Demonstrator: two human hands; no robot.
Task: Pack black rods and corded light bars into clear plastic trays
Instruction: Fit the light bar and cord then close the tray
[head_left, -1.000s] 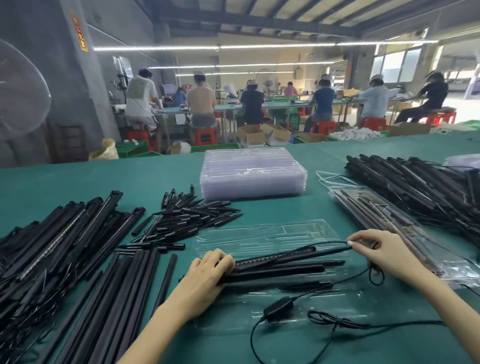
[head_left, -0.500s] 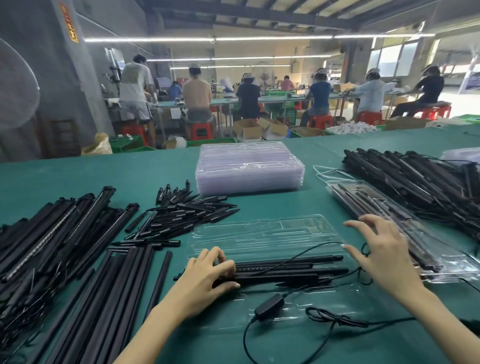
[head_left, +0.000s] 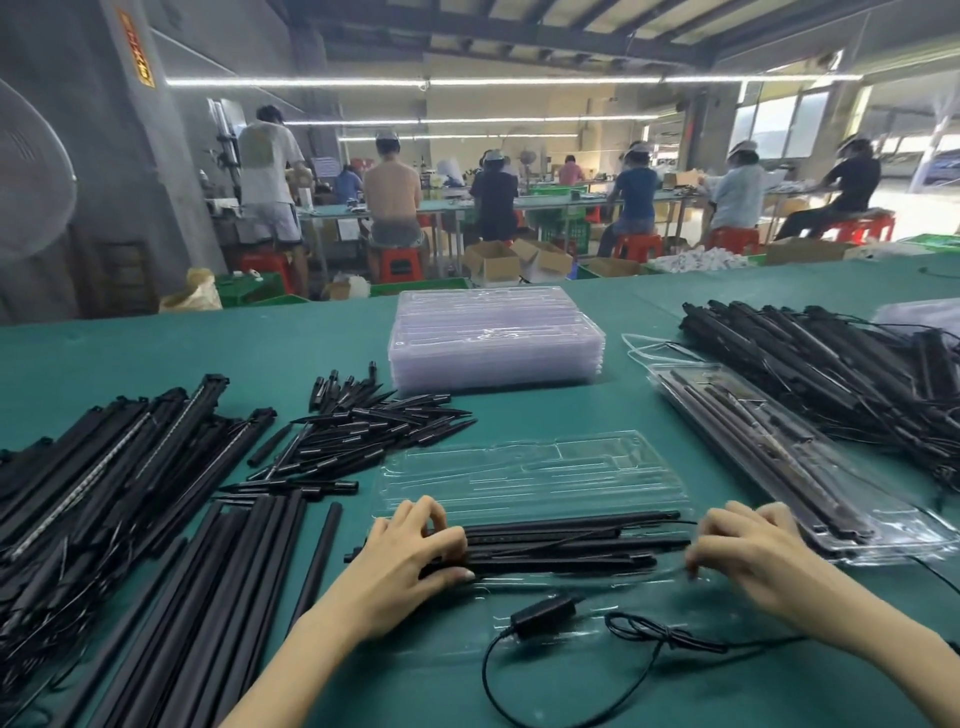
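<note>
An open clear plastic tray (head_left: 524, 473) lies on the green table in front of me. Several black light bars and rods (head_left: 566, 545) lie side by side along its near half. My left hand (head_left: 415, 551) grips their left ends, fingers curled over them. At the bars' right ends, my right hand (head_left: 743, 551) has its fingers curled down; what they hold is not clear. A black cord with an inline switch box (head_left: 543, 610) trails from the bars across the table towards me.
A stack of empty clear trays (head_left: 496, 338) stands behind. A packed tray (head_left: 789, 457) lies at right beside a heap of corded light bars (head_left: 831, 358). Short black spikes (head_left: 363, 431) and long black rods (head_left: 208, 597) cover the left. People work at tables beyond.
My right hand has come down from hovering open over the tray's right side to the right ends of the bars. The bars now lie straighter in the tray. My left hand has stayed on them.
</note>
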